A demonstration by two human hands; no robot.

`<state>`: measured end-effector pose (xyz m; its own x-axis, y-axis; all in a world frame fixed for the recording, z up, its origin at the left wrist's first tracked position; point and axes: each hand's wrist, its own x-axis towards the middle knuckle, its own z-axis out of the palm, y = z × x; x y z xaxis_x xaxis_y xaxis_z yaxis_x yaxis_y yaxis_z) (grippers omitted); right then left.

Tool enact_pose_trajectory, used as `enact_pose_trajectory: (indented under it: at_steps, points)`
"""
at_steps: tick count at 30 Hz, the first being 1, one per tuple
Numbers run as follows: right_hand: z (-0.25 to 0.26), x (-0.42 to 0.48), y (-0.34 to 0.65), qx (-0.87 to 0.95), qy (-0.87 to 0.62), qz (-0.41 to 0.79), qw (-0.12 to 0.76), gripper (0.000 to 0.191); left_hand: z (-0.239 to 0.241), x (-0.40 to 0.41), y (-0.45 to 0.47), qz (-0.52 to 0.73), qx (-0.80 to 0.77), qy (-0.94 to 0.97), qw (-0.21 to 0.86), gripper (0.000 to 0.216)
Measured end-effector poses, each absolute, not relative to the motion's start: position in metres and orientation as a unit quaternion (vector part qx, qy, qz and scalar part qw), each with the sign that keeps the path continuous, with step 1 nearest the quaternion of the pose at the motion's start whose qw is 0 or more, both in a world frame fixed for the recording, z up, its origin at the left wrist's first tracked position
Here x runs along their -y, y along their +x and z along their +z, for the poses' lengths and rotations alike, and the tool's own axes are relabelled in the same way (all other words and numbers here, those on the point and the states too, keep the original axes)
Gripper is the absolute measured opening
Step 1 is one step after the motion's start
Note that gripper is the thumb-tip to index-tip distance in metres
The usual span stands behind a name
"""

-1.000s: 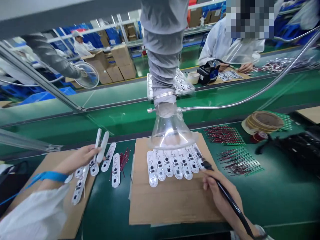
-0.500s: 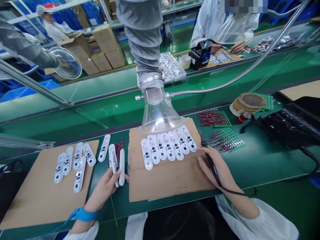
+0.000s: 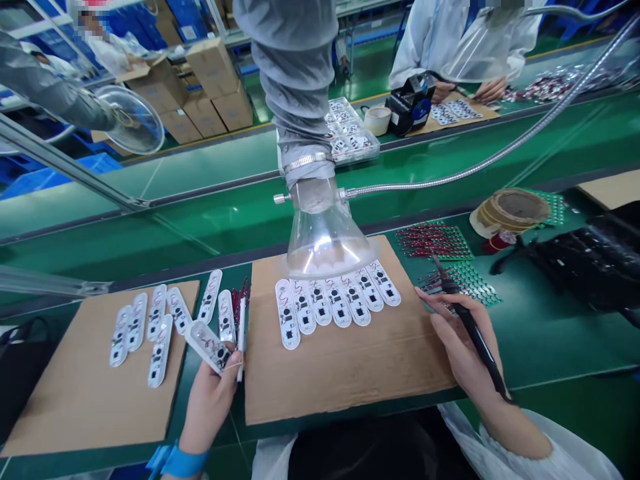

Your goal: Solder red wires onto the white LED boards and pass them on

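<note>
My left hand (image 3: 213, 397), with a blue wrist strap, is closed on a white oblong case with a circuit board (image 3: 207, 343). A second white case (image 3: 241, 337), seen edge-on, stands at its fingertips. Just beyond lie another such case (image 3: 226, 317) and some dark red wires (image 3: 243, 297). In my right hand (image 3: 470, 363) is a black soldering iron (image 3: 473, 327), its tip pointing up and away over the wired green boards (image 3: 470, 283). Between my hands, a row of several white cases (image 3: 340, 303) lies on a cardboard sheet (image 3: 345, 373).
A clear fume hood (image 3: 330, 253) hangs low over the row. More cases lie on the left cardboard (image 3: 90, 400). A tape roll (image 3: 510, 212) and a black bag-like object (image 3: 590, 260) are at right. Across the bench, a co-worker's hands (image 3: 490, 90) work over similar boards.
My left hand has turned, tilting the held case face-up to the left; one case now lies apart from it. My right hand has moved right with the soldering iron, away from the row.
</note>
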<state>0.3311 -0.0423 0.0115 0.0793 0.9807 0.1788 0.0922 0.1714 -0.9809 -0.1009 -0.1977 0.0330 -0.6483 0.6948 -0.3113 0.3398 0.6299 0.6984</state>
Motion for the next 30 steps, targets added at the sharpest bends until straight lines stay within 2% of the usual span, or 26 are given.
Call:
enact_pose_trajectory:
  at_steps: [6,12,15,18,22,26,30]
  points:
    - [0.007,0.006,0.309,0.503,-0.51,0.413,0.562,0.032,0.033,0.151,-0.118,0.343,-0.844,0.35,0.218,0.061]
    - [0.01,-0.109,0.256,0.502,-0.501,0.4,0.58,0.038,0.041,0.031,-0.157,0.349,-0.829,0.391,0.197,0.052]
    - [0.018,-0.149,0.238,0.503,-0.494,0.401,0.585,0.038,0.048,-0.004,-0.17,0.354,-0.824,0.399,0.192,0.051]
    - [0.017,-0.137,0.245,0.514,-0.494,0.402,0.575,0.036,0.05,0.01,-0.168,0.349,-0.822,0.408,0.19,0.051]
    - [-0.004,-0.066,0.282,0.563,-0.515,0.367,0.532,0.03,0.042,0.082,-0.149,0.311,-0.844,0.385,0.206,0.055]
    - [-0.032,-0.011,0.314,0.544,-0.519,0.368,0.547,0.03,0.038,0.146,-0.129,0.278,-0.849,0.392,0.22,0.057]
    - [-0.033,-0.003,0.323,0.577,-0.528,0.353,0.514,0.027,0.048,0.15,-0.106,0.244,-0.856,0.394,0.229,0.054]
